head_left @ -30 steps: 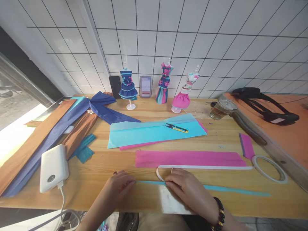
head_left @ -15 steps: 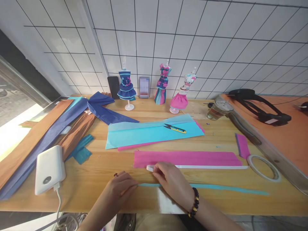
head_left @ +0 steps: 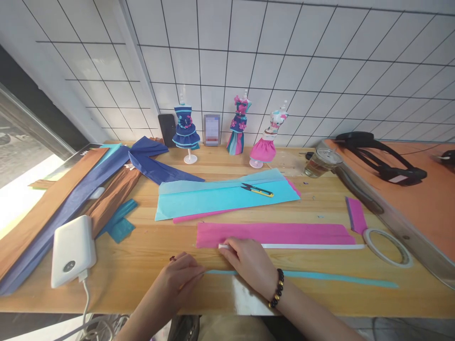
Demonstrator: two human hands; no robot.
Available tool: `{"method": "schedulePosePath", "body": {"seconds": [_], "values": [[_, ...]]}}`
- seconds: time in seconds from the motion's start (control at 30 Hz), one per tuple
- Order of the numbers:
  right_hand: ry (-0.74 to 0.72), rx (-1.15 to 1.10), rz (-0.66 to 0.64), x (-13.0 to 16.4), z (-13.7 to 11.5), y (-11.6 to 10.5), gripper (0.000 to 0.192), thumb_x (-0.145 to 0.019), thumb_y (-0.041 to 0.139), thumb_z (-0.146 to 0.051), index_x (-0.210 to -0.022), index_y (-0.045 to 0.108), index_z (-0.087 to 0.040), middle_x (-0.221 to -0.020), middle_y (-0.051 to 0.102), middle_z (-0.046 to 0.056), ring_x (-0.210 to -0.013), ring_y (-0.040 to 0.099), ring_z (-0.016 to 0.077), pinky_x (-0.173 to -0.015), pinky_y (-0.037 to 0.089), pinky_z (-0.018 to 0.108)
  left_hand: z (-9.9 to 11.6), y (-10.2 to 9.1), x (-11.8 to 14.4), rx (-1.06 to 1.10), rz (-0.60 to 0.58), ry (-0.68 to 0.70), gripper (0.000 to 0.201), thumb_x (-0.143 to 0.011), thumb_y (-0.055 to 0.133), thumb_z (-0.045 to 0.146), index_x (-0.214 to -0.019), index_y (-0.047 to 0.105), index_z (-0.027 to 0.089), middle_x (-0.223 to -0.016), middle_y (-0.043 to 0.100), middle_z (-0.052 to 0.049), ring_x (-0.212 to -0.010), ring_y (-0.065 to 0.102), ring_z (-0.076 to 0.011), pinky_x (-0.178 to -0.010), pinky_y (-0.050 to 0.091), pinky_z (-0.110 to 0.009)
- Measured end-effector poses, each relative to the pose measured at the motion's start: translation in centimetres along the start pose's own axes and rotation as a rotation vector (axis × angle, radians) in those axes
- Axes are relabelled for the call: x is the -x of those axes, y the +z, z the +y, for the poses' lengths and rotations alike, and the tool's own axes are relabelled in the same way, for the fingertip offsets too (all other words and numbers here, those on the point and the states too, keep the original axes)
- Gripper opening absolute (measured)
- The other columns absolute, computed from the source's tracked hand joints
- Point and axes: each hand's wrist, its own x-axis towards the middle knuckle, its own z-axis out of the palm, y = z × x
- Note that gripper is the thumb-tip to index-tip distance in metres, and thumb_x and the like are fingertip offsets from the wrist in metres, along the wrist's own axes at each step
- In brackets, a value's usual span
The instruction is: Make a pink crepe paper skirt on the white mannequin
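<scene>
Hands: two. Right hand [head_left: 249, 263] fingers pinch white tape [head_left: 313, 246]; left hand [head_left: 181, 279] fingers press teal strip [head_left: 337, 278].

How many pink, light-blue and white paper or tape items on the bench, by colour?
Pink: 3 – long strip, short piece, edge under the sheet
Light blue: 2 – big sheet, thin strip
White: 2 – tape length, tape roll
Total: 7
</scene>
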Motion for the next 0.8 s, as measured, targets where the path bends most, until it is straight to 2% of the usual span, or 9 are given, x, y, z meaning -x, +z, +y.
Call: {"method": "schedulePosePath", "body": {"seconds": [0.03,0.1,0.2,0.37,0.57,0.8], "values": [[0.001,0.023,0.005,0.1,0.1,-0.1,0.035,-0.095,0.038,-0.040,-0.077,0.060,-0.021,-0.068,0.067,0.000,-0.065,0.062,0.0164,-0.055,0.030,0.025,0.0,0.0,-0.1,-0.010,0.022,0.013,0.024,-0.092,0.042,0.023,-0.092,0.066,0.023,-0.077,0.058,-0.002,-0.076,0.052,-0.0157,-0.069,0.037,-0.028],[0.022,0.041,0.025,0.5,0.6,-0.3,0.039,-0.096,0.036,-0.041,-0.067,0.054,-0.020,-0.062,0.064,-0.001,-0.059,0.059,0.0150,-0.054,0.028,0.025,-0.1,0.1,-0.2,-0.032,0.066,0.034,0.023,-0.092,0.042,0.021,-0.093,0.066,0.023,-0.082,0.059,-0.003,-0.079,0.052,-0.0164,-0.071,0.036,-0.030],[0.072,0.013,0.071,1.3,1.6,-0.7,0.039,-0.095,0.036,-0.044,-0.066,0.050,-0.020,-0.062,0.062,-0.002,-0.059,0.058,0.0142,-0.054,0.029,0.024,-0.4,0.4,-0.7,-0.053,0.088,0.058,0.023,-0.091,0.043,0.018,-0.091,0.066,0.021,-0.086,0.059,-0.005,-0.082,0.052,-0.0175,-0.072,0.037,-0.031],[0.185,0.071,0.105,2.4,4.0,-1.0,0.041,-0.092,0.042,-0.046,-0.060,0.045,-0.020,-0.055,0.058,-0.001,-0.052,0.053,0.0142,-0.051,0.026,0.025,-1.0,1.3,-1.2,-0.056,0.085,0.075,0.025,-0.091,0.041,0.018,-0.089,0.066,0.019,-0.082,0.058,-0.006,-0.079,0.052,-0.0180,-0.071,0.039,-0.032],[0.206,0.208,0.186,2.9,5.8,-1.2,0.041,-0.092,0.041,-0.045,-0.060,0.048,-0.020,-0.055,0.061,0.000,-0.053,0.056,0.0161,-0.052,0.026,0.026,-1.0,1.3,-1.7,-0.098,0.138,0.084,0.026,-0.088,0.044,0.016,-0.089,0.069,0.022,-0.103,0.061,-0.009,-0.096,0.052,-0.0225,-0.081,0.042,-0.037],[0.255,0.303,0.203,3.7,7.3,-2.3,0.040,-0.092,0.041,-0.043,-0.060,0.049,-0.021,-0.054,0.062,0.001,-0.052,0.059,0.0174,-0.050,0.026,0.027,-1.3,1.2,-1.9,-0.120,0.080,0.043,0.026,-0.088,0.044,0.018,-0.084,0.070,0.023,-0.106,0.065,-0.007,-0.095,0.055,-0.0228,-0.081,0.044,-0.036]]}}
